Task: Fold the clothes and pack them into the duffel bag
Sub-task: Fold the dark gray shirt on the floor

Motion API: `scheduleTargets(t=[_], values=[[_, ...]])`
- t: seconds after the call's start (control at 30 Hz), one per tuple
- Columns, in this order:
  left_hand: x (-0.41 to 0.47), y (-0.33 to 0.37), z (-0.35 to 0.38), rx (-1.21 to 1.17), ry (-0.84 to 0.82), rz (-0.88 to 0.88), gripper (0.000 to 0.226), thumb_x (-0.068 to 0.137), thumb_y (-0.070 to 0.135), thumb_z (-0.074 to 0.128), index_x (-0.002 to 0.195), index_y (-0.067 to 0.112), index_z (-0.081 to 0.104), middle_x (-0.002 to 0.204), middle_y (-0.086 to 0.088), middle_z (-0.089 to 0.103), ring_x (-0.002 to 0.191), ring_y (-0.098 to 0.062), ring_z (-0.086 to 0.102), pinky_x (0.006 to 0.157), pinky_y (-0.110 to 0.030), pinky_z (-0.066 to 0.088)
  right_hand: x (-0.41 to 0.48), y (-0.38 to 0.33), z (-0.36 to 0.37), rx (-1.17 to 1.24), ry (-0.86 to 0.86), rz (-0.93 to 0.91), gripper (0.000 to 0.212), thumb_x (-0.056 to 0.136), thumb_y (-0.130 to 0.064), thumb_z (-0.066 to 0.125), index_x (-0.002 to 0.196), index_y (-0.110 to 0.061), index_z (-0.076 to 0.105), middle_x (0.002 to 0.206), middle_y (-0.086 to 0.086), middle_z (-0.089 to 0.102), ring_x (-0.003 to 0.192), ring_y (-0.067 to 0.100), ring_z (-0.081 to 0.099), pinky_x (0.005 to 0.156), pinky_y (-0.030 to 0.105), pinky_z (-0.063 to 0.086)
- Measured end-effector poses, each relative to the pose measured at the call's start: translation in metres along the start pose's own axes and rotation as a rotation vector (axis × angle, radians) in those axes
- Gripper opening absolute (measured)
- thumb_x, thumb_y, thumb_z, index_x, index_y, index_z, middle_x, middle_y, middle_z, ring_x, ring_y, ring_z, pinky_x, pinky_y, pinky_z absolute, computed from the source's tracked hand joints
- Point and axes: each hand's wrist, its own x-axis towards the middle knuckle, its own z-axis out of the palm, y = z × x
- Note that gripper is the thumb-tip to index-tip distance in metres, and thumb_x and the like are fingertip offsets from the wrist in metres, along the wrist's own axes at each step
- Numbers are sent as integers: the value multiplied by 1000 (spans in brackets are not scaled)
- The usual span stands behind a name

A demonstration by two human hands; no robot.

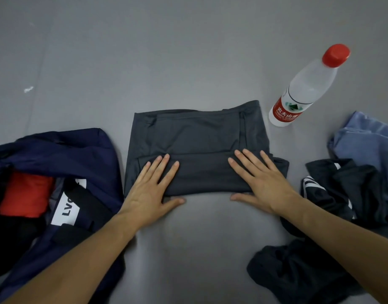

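**Both palms flat on the half-folded grey garment**

A dark grey garment (195,145) lay on the grey desk (188,51), its near edge turned up into a folded band. The left hand (149,187) and the right hand (261,181) rested on that band, flat and spread-fingered, gripping nothing, thumbs on the desk just beside the fold. At the left sat the navy duffel bag (79,154), open, with a red item (24,194) inside. On the right lay a heap of unfolded clothes (353,176), blue and dark. A water bottle (307,88) with a red cap stood beyond the garment's far right corner.
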Motion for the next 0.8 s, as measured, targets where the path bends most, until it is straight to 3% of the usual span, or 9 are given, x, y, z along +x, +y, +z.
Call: scheduleTargets(t=[0.13,0.23,0.37,0.47,0.57,0.63,0.67,0.73,0.8], values=[[-4,-14,-3,-30,16,-10,82,95,73,24,159,33,-10,168,1,-10,154,-13,-14,126,-42,1,-4,7,3,13,27,46,87,93,-79,11,161,-26,4,168,-1,7,155,21,-2,123,49,5],[-3,-19,-3,-38,23,14,79,99,52,43,160,34,-4,169,1,-3,155,-15,-6,126,-41,4,-3,6,3,22,72,43,81,95,-74,11,161,-25,12,167,0,15,155,23,5,122,50,10],[-2,-21,-6,-51,94,-5,76,92,23,64,158,24,27,165,-5,24,152,-22,22,124,-44,19,-15,10,11,19,194,-8,64,100,-55,31,155,-21,36,161,4,32,152,29,22,121,51,23],[-7,-19,-15,-129,189,9,65,85,10,73,146,19,52,153,-3,47,142,-23,43,119,-42,32,-26,10,12,108,336,-55,45,101,-34,49,141,-16,56,151,4,49,144,29,40,116,50,36],[-10,-16,-46,-282,78,-81,32,96,26,62,128,34,64,125,9,69,115,-17,65,100,-37,52,-31,5,-11,306,355,46,29,99,-33,54,117,-18,71,120,3,71,117,27,64,96,42,53],[-7,-19,-67,-414,-83,-160,12,99,40,56,105,37,66,93,14,72,88,-11,67,81,-35,54,-25,7,-36,399,212,129,28,96,-47,46,101,-26,64,89,1,71,88,29,68,75,38,53],[-4,-21,-74,-468,-155,-182,14,99,43,56,97,34,66,85,14,70,81,-8,65,79,-35,54,-19,12,-43,422,136,154,30,95,-52,43,98,-28,61,82,0,69,81,29,66,71,37,49],[2,-27,-77,-480,-217,-202,22,98,49,54,90,31,65,82,13,68,78,-6,64,80,-37,54,-5,20,-55,422,71,199,34,93,-59,43,95,-30,60,82,-1,70,81,28,65,74,37,50],[7,-34,-70,-335,-133,-241,25,97,53,53,99,32,66,91,11,70,84,-13,66,79,-39,55,9,23,-60,361,154,277,35,95,-59,44,96,-28,60,88,-1,70,83,29,65,77,40,52]])
